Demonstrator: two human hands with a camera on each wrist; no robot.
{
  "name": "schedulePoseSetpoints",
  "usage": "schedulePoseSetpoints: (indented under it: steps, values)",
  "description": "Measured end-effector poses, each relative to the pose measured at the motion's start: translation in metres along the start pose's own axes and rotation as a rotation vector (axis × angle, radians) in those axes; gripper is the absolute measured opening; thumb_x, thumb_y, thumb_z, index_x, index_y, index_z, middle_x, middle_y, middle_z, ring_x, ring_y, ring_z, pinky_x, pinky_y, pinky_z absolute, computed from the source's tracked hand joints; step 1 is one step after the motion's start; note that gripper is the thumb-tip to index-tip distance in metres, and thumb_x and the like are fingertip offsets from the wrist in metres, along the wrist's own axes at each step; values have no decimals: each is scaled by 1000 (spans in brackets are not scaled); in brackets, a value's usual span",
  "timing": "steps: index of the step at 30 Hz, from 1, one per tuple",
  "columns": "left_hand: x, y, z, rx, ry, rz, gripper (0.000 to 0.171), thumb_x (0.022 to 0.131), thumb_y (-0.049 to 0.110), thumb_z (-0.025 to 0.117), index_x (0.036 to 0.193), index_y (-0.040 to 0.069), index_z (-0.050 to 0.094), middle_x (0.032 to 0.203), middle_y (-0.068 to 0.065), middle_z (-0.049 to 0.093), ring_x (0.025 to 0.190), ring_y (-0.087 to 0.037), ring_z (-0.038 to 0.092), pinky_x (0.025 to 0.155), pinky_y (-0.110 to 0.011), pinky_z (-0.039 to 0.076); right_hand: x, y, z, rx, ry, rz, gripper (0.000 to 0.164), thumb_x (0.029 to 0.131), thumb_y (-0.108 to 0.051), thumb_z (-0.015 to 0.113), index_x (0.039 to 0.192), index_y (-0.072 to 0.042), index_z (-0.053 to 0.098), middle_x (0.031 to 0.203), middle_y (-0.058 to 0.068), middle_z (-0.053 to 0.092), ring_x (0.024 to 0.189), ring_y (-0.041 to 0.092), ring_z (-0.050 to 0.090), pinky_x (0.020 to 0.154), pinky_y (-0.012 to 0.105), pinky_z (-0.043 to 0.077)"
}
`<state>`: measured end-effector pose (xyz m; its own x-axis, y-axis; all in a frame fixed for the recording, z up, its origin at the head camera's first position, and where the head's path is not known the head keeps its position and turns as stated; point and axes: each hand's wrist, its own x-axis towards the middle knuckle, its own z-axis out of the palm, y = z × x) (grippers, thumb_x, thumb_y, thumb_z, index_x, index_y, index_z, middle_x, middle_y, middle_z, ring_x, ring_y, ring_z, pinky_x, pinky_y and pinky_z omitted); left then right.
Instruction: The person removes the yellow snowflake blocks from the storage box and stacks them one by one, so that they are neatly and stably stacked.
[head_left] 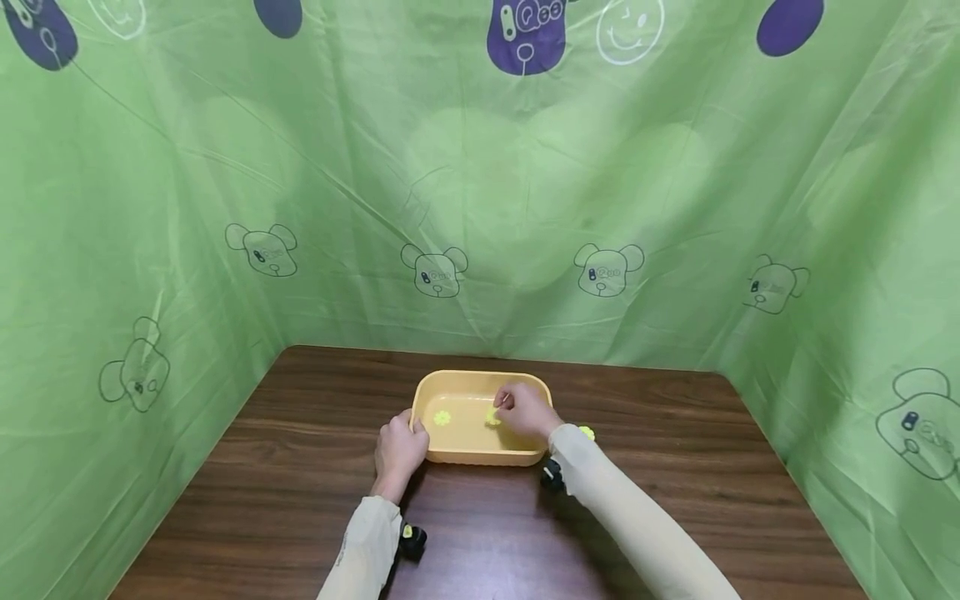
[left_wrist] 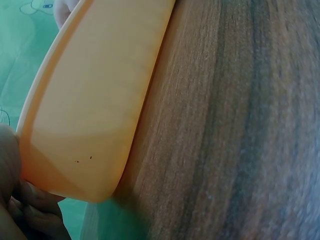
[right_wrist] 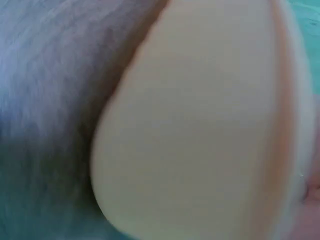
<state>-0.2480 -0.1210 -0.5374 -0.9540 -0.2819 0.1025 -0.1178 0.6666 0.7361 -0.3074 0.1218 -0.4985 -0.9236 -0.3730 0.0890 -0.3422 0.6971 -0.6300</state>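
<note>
A yellow plastic basin with rounded corners sits on the table. At its left end my left hand grips the rim, thumb over the edge and fingers outside; the left wrist view shows curled fingers at the basin's corner. My right hand reaches over the right side into the basin, thumb and fingers pinching a small bright yellow flower-shaped piece. A similar yellow flower lies on the basin floor to the left. In the right wrist view the basin wall hides most of the right hand.
Another yellow flower piece is on the table just right of the basin, partly behind the right sleeve. The dark wood-grain table is enclosed at the back and sides by a green printed curtain.
</note>
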Motion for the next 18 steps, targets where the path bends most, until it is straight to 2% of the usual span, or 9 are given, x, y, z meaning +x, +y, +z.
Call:
schedulePoseSetpoints:
  steps: [5, 11, 18]
  values:
    - [0, -1, -1, -6, -1, 1, 31, 96, 20, 54, 116, 8, 74, 103, -20, 75, 88, -38, 71, 67, -52, 53, -6, 4, -32, 59, 70, 35, 9, 86, -7, 77, 92, -7, 71, 83, 2, 72, 77, 13, 66, 72, 30, 55]
    - [1, -1, 0, -4, -6, 0, 28, 96, 21, 54, 111, 9, 74, 100, -19, 75, 86, -38, 70, 64, -50, 52, -21, 20, -68, 95, 129, 68, 11, 89, -10, 75, 100, -7, 73, 90, 6, 75, 81, 18, 69, 71, 29, 56]
    - [2, -1, 1, 3, 8, 8, 25, 95, 20, 54, 104, 10, 74, 97, -19, 74, 83, -37, 70, 61, -50, 51, -42, 46, -95, 115, 88, 119, 13, 91, -6, 71, 103, -3, 72, 93, 12, 74, 73, 24, 72, 65, 29, 57]
